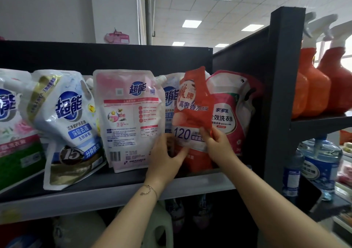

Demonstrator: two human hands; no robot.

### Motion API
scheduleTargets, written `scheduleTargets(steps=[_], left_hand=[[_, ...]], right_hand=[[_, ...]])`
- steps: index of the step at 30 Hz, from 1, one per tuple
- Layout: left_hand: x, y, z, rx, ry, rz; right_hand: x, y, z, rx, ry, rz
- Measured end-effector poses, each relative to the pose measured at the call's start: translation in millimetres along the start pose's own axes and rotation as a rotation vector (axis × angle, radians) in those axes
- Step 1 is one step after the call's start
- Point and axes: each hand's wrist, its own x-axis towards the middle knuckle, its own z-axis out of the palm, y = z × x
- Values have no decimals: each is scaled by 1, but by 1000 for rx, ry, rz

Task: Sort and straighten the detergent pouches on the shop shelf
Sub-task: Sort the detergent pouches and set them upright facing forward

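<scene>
Right hand (217, 144) pinches the lower right edge of the orange-red pouch (192, 102), thumb on its front. Left hand (165, 158) grips its lower left corner. The pouch is upright, its top crumpled, with "120" printed low. It stands near the right end of the shelf (114, 196), overlapping a blue pouch (169, 99) on its left and a red-pink pouch (230, 114) on its right. Further left, a pink pouch (129, 118) shows its back.

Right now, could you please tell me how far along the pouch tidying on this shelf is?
Looks done: the red-and-pink pouch stands face-out at the right end. In hand: the left hand and right hand grip the orange-red pouch, which is tilted. Still to do: the white-and-gold pouch leans askew, and the pink pouch shows its back.
</scene>
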Motion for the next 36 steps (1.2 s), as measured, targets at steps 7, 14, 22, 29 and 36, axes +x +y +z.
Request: scheduleTargets(steps=[7,14,22,29,36], left_hand=[[10,-4,1,-53,-68,-174],[21,-9,1,-145,-237,-289],[28,-13,3,-256,-319,-358],[22,-2,-2,-273,-409,-306],[24,10,-7,-170,-355,-353]], right_hand=[[15,-7,-40,104,-212,305],[1,2,-36,-48,-292,127],[7,13,-38,-13,-262,211],[9,14,-53,66,-358,269],[9,7,-50,141,-337,287]])
